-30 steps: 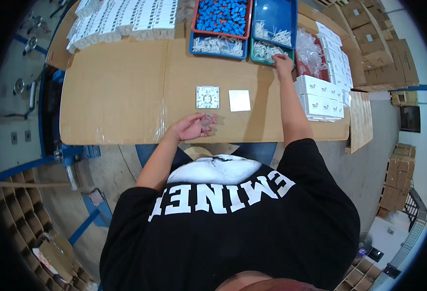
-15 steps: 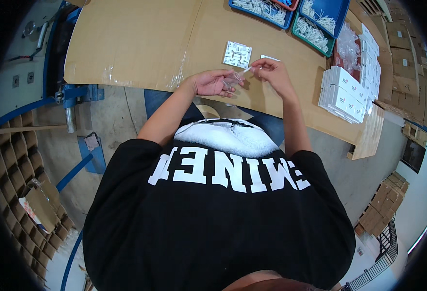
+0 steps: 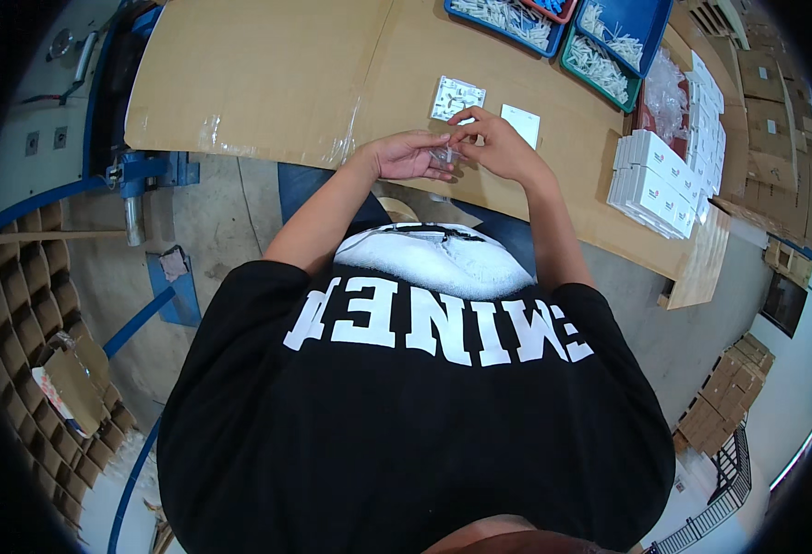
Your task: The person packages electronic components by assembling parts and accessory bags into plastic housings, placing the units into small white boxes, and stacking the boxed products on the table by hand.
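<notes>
Between the fingers of both hands, close to the front edge of the table (image 3: 267, 83), a small clear bag (image 3: 445, 155) is found. Left hand (image 3: 404, 155): palm turned up, fingers partly curled, cradling the bag more than pinching it. Right hand (image 3: 498, 148): thumb and forefinger drawn narrow at the bag; whether they grip the film, a small piece or both cannot be told. The bag's contents, if any, are too small to confirm.

Principal risk, in judgement: the thin film could cling or fold beneath the fingertips, letting a small piece slip past its mouth. Probable cause would be the loose left-hand hold. Anything dropped might go over the table edge, just behind the fingers, to the floor (image 3: 216, 217).

Just beyond the right fingertips lies a square white part (image 3: 455, 95) with raised detail; a careless knuckle could shift it. Beside it, near the right hand, a flat white plate (image 3: 522, 122) is exposed to the same knock.

Farther out from the right fingers, a green tray (image 3: 594, 90) holds loose white pins (image 3: 600, 69); their tangled heap could cause a double pick. White boxes (image 3: 650, 185) stand well to the right of the fingers; disturbance appears unlikely.
</notes>
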`<state>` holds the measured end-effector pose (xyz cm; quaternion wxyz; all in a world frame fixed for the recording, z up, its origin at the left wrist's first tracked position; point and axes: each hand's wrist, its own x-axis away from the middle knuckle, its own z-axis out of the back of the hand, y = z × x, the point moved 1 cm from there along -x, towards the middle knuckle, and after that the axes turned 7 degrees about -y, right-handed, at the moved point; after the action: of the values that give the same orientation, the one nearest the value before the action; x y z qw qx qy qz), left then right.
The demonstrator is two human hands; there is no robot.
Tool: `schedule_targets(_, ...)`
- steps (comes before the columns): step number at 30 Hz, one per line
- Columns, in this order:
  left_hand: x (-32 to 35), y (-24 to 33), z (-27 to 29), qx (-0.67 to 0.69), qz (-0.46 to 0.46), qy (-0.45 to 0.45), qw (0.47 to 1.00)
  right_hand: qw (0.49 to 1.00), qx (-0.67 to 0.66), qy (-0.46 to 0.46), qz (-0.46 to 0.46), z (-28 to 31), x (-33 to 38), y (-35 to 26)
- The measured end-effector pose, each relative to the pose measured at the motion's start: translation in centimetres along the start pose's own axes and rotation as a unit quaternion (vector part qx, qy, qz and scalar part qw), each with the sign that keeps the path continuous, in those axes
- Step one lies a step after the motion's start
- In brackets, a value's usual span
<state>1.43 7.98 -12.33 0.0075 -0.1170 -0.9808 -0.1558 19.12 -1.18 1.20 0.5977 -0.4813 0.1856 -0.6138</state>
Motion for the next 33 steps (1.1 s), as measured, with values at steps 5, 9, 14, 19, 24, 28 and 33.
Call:
schedule_targets(5, -0.2, 0.0, -0.1, 0.032, -0.018, -0.028, 0.999, 0.997, -0.081, 0.018, 0.006, -0.4, 0.2, 0.6)
schedule_targets(9, 0.0, 0.1, -0.2, 0.039, -0.024, -0.039, 0.998, 0.994, -0.104, 0.041, -0.005, -1.4, 0.2, 0.8)
schedule_targets(14, -0.1, -0.2, 0.2, 0.034, -0.029, -0.01, 0.999, 0.997, -0.069, 0.031, 0.004, -2.5, -0.7, 2.8)
schedule_targets(19, 0.0, 0.0, -0.3, 0.035, -0.024, -0.009, 0.999, 0.986, -0.158, 0.012, -0.047, -1.9, -0.4, 1.5)
schedule_targets(24, 0.0, -0.2, 0.3, 0.059, -0.023, -0.025, 0.998, 0.998, -0.048, 0.034, -0.015, -1.8, -0.1, 1.3)
schedule_targets(28, 0.0, -0.2, 0.0, 0.051, -0.038, -0.042, 0.997, 0.996, -0.061, 0.061, -0.008, -2.2, 0.0, 2.1)
schedule_targets(33, -0.3, -0.3, -3.1, 0.005, -0.067, 0.018, 0.998, 0.989, -0.083, 0.124, -0.009, -1.8, 0.5, 1.7)
